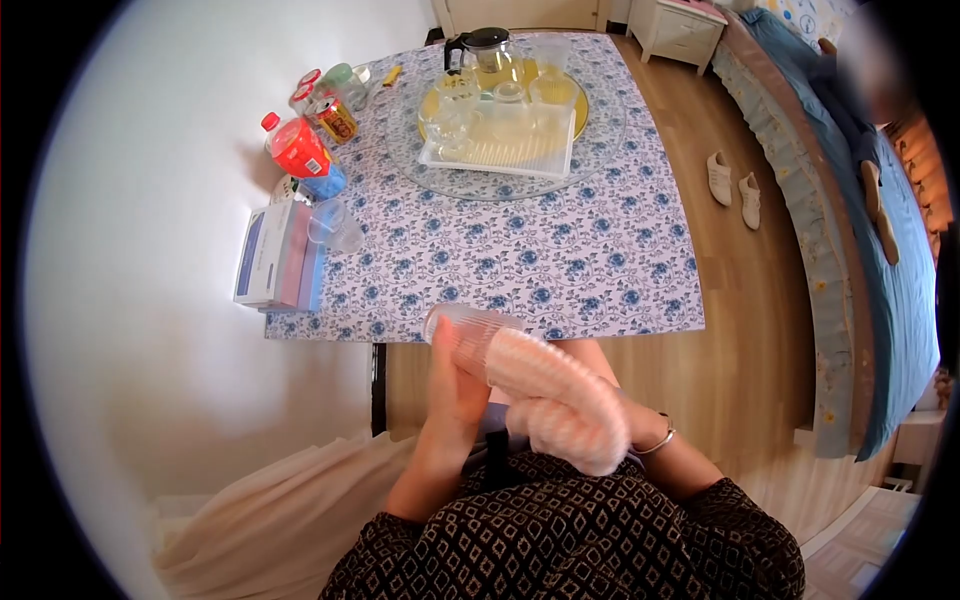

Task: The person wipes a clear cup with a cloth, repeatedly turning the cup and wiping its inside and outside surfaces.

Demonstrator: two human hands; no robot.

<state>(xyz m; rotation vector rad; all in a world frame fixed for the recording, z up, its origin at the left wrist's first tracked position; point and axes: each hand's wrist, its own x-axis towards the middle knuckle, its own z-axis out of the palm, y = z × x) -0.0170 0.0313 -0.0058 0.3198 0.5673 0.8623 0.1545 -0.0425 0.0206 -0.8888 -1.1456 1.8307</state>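
My left hand (455,395) is closed around a clear ribbed cup (468,332), which is tilted over the near edge of the table. A fluffy pink-and-white striped cloth (560,385) covers the cup's right end and hangs down in a fold. Behind that cloth is my right hand (640,420), with a bracelet at the wrist. Its fingers are mostly hidden, but the cloth is bunched over them against the cup. Whether the cloth reaches inside the cup I cannot tell.
On the flowered table (450,260) stands a glass turntable with a white ribbed tray (500,140), a teapot (490,60) and several glasses. A box (268,255), a clear cup (336,226), a red-labelled bottle (303,155) and a can (336,119) line the left side. A person lies on the bed (905,330).
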